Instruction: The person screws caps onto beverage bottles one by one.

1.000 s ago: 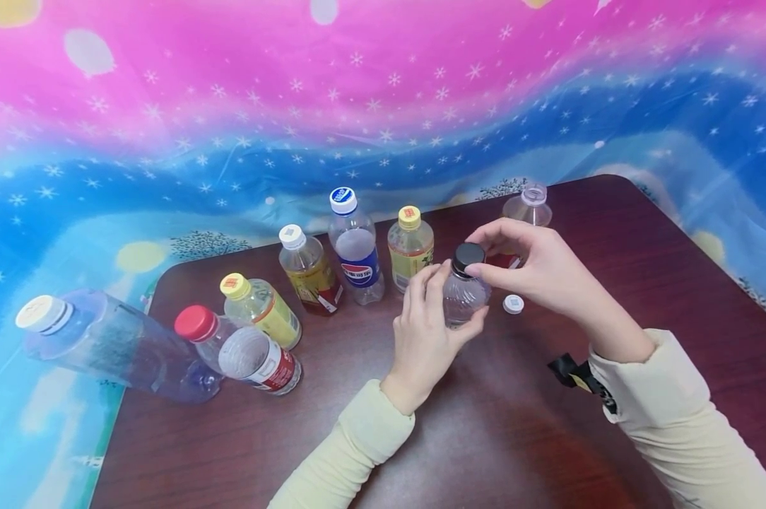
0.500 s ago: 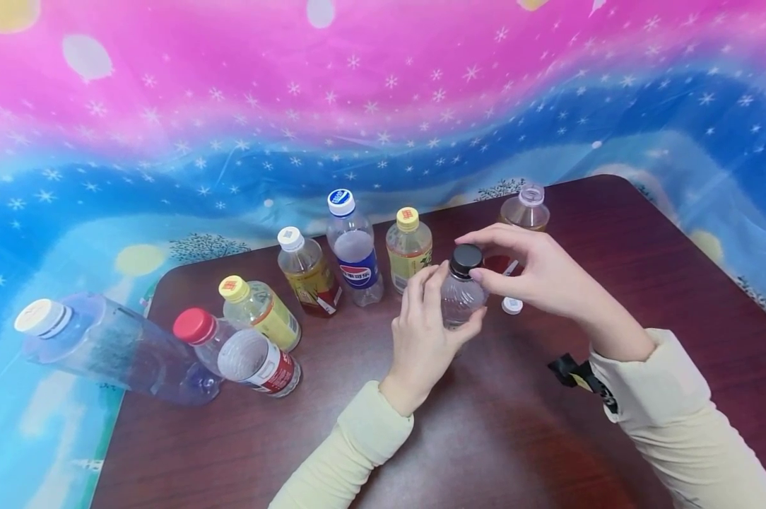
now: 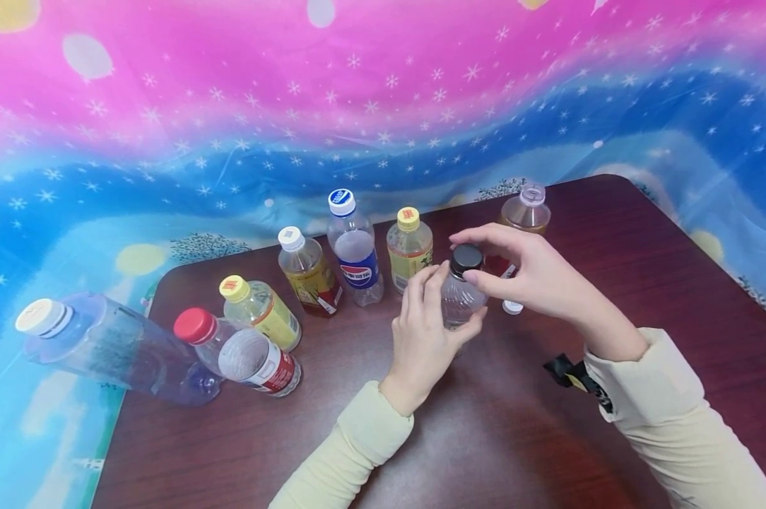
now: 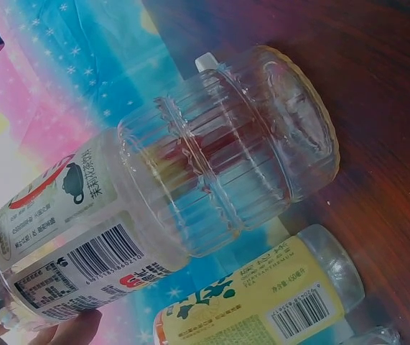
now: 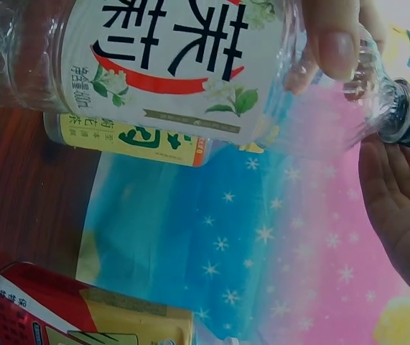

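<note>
A clear plastic bottle [image 3: 462, 300] with a black cap [image 3: 468, 260] stands above the middle of the table. My left hand [image 3: 424, 332] grips its upper body from the left, with the thumb on the near side. My right hand [image 3: 535, 276] holds the black cap, thumb at its near edge and fingers reaching round behind. On the neck the cap sits level. A white label with a red stripe and flowers shows on the bottle [image 5: 183, 65] in the right wrist view. Its ribbed base [image 4: 291, 129] points toward the table in the left wrist view.
Behind the hands, several capped bottles curve leftward, including a yellow-capped bottle [image 3: 410, 247], a Pepsi bottle [image 3: 356, 247] and a red-capped bottle [image 3: 243, 353]. One large bottle [image 3: 122, 346] leans at the far left. An uncapped bottle [image 3: 528, 211] and a loose white cap [image 3: 513, 307] are at right.
The fingers of my right hand have shifted left round the back of the black cap. My left hand and the bottle have hardly moved.
</note>
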`<state>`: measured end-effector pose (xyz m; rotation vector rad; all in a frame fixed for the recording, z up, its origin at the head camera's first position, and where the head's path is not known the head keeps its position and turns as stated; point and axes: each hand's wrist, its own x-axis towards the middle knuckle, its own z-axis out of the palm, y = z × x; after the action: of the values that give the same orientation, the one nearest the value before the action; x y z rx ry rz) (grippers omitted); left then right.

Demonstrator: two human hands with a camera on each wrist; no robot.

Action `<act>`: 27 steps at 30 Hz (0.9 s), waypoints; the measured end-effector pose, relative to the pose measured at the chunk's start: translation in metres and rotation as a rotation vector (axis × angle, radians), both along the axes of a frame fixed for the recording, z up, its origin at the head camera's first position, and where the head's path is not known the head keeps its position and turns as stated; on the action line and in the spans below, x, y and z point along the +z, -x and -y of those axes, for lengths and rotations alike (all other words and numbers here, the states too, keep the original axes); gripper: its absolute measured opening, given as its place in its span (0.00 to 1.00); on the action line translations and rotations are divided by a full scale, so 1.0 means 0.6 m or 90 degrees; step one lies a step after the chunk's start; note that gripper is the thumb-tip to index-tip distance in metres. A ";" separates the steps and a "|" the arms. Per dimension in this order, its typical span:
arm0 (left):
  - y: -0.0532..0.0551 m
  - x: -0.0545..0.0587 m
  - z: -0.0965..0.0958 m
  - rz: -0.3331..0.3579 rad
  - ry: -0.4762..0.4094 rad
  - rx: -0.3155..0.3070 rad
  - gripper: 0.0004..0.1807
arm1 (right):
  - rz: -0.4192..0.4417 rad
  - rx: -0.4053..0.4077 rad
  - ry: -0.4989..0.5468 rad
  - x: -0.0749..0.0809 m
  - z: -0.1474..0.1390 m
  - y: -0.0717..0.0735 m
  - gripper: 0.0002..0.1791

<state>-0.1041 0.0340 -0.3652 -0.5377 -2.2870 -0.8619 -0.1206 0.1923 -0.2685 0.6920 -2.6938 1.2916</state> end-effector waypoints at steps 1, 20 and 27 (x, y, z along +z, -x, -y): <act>0.000 0.000 0.000 0.000 0.000 -0.001 0.41 | -0.009 0.008 -0.004 0.000 -0.002 -0.001 0.23; 0.000 0.001 0.001 0.010 0.001 -0.007 0.41 | 0.019 -0.068 0.043 -0.005 0.005 0.004 0.18; 0.001 -0.001 0.001 0.007 0.002 -0.007 0.41 | -0.013 0.011 0.011 -0.004 0.000 0.002 0.22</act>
<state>-0.1044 0.0332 -0.3655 -0.5482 -2.2983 -0.8687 -0.1218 0.1922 -0.2707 0.7239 -2.6636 1.3035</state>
